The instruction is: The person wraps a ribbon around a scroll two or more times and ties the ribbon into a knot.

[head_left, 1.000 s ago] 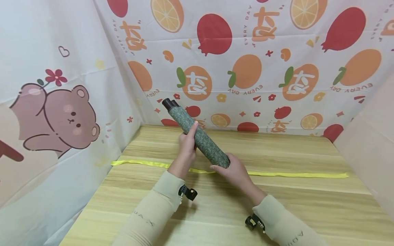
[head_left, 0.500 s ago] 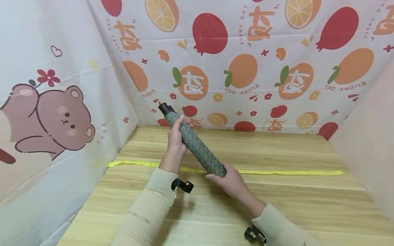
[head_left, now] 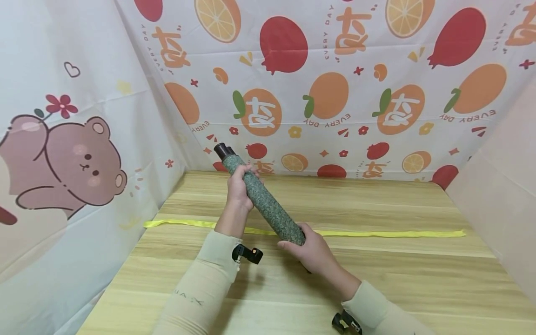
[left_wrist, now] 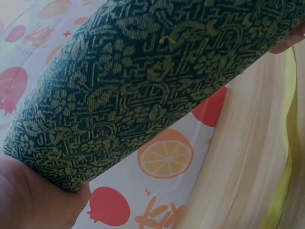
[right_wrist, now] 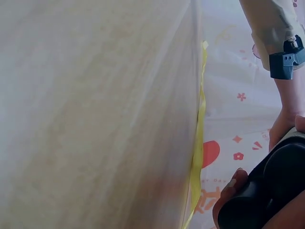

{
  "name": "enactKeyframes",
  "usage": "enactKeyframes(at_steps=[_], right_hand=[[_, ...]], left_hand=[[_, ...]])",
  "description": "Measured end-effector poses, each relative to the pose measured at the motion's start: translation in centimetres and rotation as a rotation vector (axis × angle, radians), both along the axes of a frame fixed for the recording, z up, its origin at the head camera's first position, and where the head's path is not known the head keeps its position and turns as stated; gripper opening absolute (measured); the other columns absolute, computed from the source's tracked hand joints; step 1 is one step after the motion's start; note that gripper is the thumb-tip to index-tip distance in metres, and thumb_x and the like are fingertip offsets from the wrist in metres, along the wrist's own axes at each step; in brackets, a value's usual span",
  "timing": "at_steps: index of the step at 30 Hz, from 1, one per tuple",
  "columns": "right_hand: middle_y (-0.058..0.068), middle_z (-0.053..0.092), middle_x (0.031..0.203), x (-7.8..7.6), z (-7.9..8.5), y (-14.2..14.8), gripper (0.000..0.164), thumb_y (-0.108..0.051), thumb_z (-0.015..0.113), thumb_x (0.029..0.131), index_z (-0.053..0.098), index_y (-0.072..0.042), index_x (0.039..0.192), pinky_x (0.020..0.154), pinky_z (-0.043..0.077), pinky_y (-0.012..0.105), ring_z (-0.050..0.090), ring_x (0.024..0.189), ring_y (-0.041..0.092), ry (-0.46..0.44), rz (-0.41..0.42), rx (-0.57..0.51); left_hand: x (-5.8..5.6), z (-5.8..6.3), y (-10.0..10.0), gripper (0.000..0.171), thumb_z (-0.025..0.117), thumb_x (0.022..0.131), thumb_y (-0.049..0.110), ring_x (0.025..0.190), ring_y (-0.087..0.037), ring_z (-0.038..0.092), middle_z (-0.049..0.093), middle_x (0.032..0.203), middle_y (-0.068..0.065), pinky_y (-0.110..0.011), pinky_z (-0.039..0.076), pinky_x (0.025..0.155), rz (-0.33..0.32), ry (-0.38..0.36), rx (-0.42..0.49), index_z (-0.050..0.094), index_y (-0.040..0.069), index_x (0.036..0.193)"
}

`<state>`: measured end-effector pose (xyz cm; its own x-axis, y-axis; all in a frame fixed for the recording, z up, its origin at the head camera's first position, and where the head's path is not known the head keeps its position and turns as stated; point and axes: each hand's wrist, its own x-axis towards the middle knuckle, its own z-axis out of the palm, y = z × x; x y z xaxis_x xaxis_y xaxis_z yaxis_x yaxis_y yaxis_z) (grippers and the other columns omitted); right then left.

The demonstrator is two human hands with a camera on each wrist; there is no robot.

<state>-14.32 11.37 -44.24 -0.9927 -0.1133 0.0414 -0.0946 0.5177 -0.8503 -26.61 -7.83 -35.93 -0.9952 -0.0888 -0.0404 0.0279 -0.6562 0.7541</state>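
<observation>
A rolled scroll [head_left: 268, 204], covered in green brocade with a floral pattern, slants above the table. Paired black rod ends [head_left: 224, 151] stick out at its upper left. Near that end my left hand [head_left: 239, 188] grips the roll; in the left wrist view the brocade [left_wrist: 138, 90] fills the upper part, with the left hand [left_wrist: 40, 200] at its lower left edge. My right hand [head_left: 311, 249] holds the lower end, thumb on the near side. Two more black rod ends [right_wrist: 286, 167] show in the right wrist view, with right-hand fingers [right_wrist: 233, 191] beside them.
A yellow ribbon [head_left: 389, 233] lies across the wooden table [head_left: 418, 279], passing behind the arms. Printed cloth with fruit [head_left: 326, 95] hangs at the table's back edge. Another cloth with a bear [head_left: 83, 163] closes the left side, and a pale cloth [head_left: 498, 186] the right.
The left hand has slid up the scroll toward the upper rod ends, and its thumb now lies across the roll. The scroll and both hands have shifted slightly left and lower.
</observation>
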Motion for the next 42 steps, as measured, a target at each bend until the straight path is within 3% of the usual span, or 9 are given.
enactKeyframes(at_steps=[6,13,17,23,27,32,36,42], right_hand=[[0.007,0.064,0.104,0.2,0.1,0.2,0.069,-0.057,0.074,0.079,0.053,-0.016,0.131,0.07,0.049,0.034,0.059,0.087,0.018,-0.022,0.02,-0.012],[0.007,0.063,0.101,0.4,-0.1,0.3,0.068,-0.062,0.07,0.081,0.052,-0.017,0.128,0.068,0.048,0.034,0.058,0.084,0.019,-0.061,0.041,0.032],[0.007,0.063,0.103,0.5,0.1,0.3,0.072,-0.061,0.071,0.08,0.051,-0.014,0.131,0.071,0.049,0.035,0.059,0.086,0.019,-0.092,0.077,0.043],[0.011,0.062,0.111,0.4,0.5,0.4,0.084,-0.056,0.075,0.078,0.044,-0.005,0.138,0.077,0.052,0.036,0.061,0.093,0.021,-0.164,0.185,-0.044],[0.014,0.06,0.115,0.4,0.6,0.3,0.082,-0.048,0.078,0.079,0.043,-0.002,0.137,0.081,0.052,0.037,0.061,0.097,0.023,-0.21,0.228,-0.146],[0.017,0.059,0.115,0.3,0.9,0.3,0.076,-0.043,0.077,0.081,0.044,-0.002,0.136,0.077,0.052,0.037,0.061,0.095,0.025,-0.251,0.226,-0.254],[0.017,0.058,0.115,0.2,1.2,0.3,0.073,-0.042,0.076,0.082,0.044,-0.003,0.135,0.075,0.052,0.037,0.061,0.093,0.026,-0.265,0.215,-0.337],[0.018,0.056,0.117,0.3,1.4,0.3,0.075,-0.041,0.077,0.082,0.042,-0.003,0.137,0.074,0.052,0.037,0.06,0.094,0.026,-0.237,0.198,-0.343]], left_hand=[[0.0,-0.2,0.4,0.022,0.056,0.091,0.017,0.071,-0.013,0.053,0.055,0.08,0.001,-0.028,0.048,0.066,-0.014,-0.001,0.005,0.046,0.011,0.11],[-0.1,-0.7,0.7,0.037,0.057,0.091,0.015,0.069,-0.013,0.052,0.054,0.08,0.001,-0.025,0.048,0.063,-0.039,-0.028,0.018,0.036,0.013,0.121],[-0.1,-0.8,0.8,0.034,0.056,0.091,0.016,0.068,-0.012,0.053,0.055,0.08,0.001,-0.026,0.048,0.064,-0.062,-0.057,-0.005,0.039,0.01,0.119],[0.4,-0.9,1.3,0.044,0.054,0.092,0.018,0.072,-0.012,0.052,0.053,0.087,0.002,-0.027,0.048,0.066,-0.165,-0.097,-0.028,0.031,0.012,0.129],[0.8,-1.1,2.0,0.04,0.052,0.091,0.019,0.073,-0.012,0.052,0.053,0.086,0.002,-0.027,0.048,0.066,-0.258,-0.065,-0.054,0.034,0.01,0.126],[1.2,-1.4,3.1,0.034,0.052,0.09,0.019,0.071,-0.01,0.053,0.053,0.085,0.002,-0.027,0.047,0.067,-0.326,-0.024,-0.063,0.037,0.01,0.119],[1.6,-1.5,3.9,0.028,0.051,0.091,0.019,0.07,-0.01,0.053,0.052,0.087,0.002,-0.026,0.047,0.066,-0.382,-0.035,-0.046,0.04,0.014,0.117],[1.9,-1.7,4.4,0.017,0.047,0.095,0.02,0.071,-0.011,0.053,0.052,0.088,0.001,-0.026,0.047,0.066,-0.44,-0.013,0.001,0.044,0.014,0.111]])
